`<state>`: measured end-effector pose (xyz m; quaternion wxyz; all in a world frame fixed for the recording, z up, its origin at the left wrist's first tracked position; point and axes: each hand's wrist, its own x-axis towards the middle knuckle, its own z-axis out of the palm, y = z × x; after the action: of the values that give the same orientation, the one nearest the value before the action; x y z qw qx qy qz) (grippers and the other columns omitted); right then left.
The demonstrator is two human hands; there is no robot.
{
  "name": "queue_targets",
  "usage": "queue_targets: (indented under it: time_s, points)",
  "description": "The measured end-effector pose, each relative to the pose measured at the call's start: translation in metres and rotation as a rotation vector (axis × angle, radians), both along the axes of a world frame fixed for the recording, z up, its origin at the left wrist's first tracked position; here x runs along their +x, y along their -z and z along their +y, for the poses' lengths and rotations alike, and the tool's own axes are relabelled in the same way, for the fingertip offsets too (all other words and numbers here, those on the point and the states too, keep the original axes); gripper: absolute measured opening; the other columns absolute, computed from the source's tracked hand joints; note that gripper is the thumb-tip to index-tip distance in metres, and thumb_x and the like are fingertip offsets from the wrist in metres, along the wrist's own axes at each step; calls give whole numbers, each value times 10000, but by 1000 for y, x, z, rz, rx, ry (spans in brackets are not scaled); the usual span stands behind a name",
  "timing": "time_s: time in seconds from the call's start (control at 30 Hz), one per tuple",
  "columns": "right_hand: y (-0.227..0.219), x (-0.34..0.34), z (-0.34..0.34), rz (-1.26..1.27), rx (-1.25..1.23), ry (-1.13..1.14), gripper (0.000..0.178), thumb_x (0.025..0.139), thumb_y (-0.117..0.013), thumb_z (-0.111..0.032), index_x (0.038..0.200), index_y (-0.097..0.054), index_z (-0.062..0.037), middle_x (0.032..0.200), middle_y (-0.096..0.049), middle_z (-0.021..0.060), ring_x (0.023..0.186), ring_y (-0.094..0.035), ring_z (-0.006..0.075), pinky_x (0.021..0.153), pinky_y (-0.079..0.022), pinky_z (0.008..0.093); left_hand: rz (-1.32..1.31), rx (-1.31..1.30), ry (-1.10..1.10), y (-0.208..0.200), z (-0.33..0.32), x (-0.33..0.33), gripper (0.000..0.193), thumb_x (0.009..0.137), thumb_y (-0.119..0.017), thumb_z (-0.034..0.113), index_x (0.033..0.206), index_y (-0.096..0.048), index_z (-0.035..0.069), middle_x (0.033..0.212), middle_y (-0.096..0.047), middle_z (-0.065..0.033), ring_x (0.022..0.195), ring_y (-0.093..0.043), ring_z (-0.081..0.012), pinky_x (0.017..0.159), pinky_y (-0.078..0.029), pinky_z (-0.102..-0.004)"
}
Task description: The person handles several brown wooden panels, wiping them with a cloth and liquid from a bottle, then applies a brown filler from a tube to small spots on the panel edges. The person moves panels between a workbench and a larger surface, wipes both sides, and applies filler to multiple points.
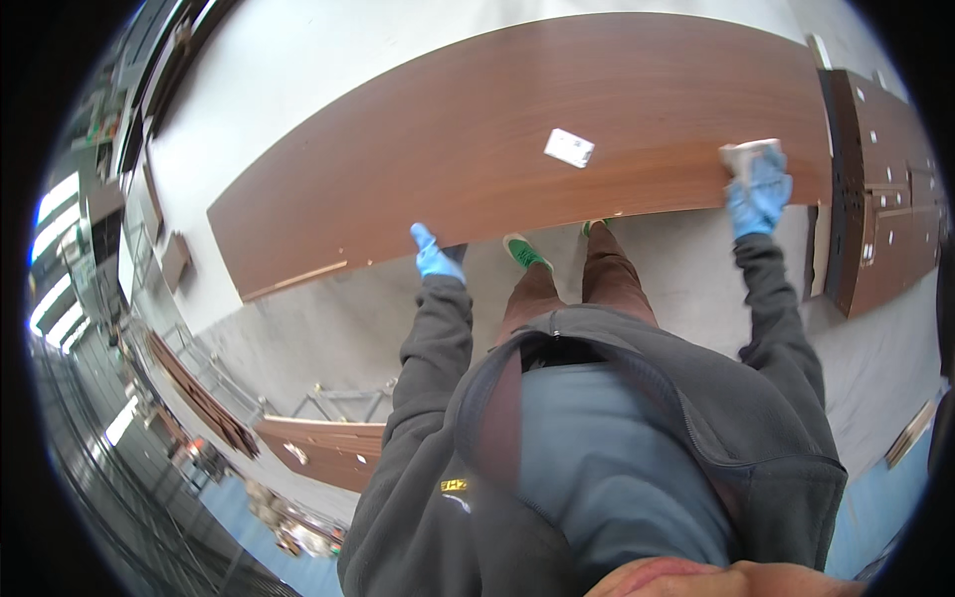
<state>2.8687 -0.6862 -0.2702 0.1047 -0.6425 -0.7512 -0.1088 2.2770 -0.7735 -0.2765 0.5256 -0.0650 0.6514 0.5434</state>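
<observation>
Panel (428, 149) bears 1 label (569, 147) above grey floor (343, 343).

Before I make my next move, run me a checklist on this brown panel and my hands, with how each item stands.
1. Gloves on: ok, left hand and right hand both wear blue ones.
2. Cloth in hand: ok, the right hand has the pale cloth over the panel's right part.
3. Left hand's hold: cannot tell; it is at the near edge of the brown panel, its grip unclear.
4. Panel top bare: not ok, a white label is on it.
5. Label firmly stuck: cannot tell.
6. Gap to the brown stack at right: cannot tell; they look close.
</observation>
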Motion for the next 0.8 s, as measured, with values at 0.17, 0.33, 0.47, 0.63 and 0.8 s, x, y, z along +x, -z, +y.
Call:
queue_targets:
  time_s: [0.17,0.33,0.47,0.63,0.8]
  points:
    - [-32,-272,-45,152,-356,-475,725,843,-656,-569,1353,-602,-57,1574,-459,177,1559,-277,391,1237,-182,657,-117,21,79,-9,-6,-5,811,968,-574,742,1500,-529,131,1467,-603,-96,1304,-586,-300,1105,-479,-496]
    - [-51,-474,-40,245,-382,-847,783,876,-672,-578,1518,-548,-146,1710,-326,143,1612,-199,350,1298,-67,618,-270,153,46,-9,-59,-65,964,961,-475,814,1557,-437,57,1537,-515,-167,1376,-526,-343,1179,-415,-509]
    - [-50,-544,-37,163,-455,-947,802,891,-647,-607,1538,-520,-152,1719,-317,131,1619,-182,343,1305,-56,595,-191,-44,-43,-5,-133,-143,1077,964,-446,827,1636,-277,2,1642,-385,-248,1465,-454,-428,1221,-348,-552]
    - [-67,-514,-24,185,-216,-1076,756,929,-565,-626,1460,-569,-87,1641,-425,211,1593,-265,392,1292,-117,617,-213,-121,-167,8,-206,-231,1099,970,-421,825,1649,-219,-14,1677,-312,-266,1517,-387,-421,1248,-324,-534]
    - [-68,-518,-18,1,-370,-1099,768,827,-605,-708,1289,-645,-97,1544,-511,202,1522,-370,421,1247,-179,663,-249,-193,-296,23,-220,-268,1113,965,-433,826,1648,-214,-25,1673,-320,-269,1515,-390,-429,1250,-325,-532]
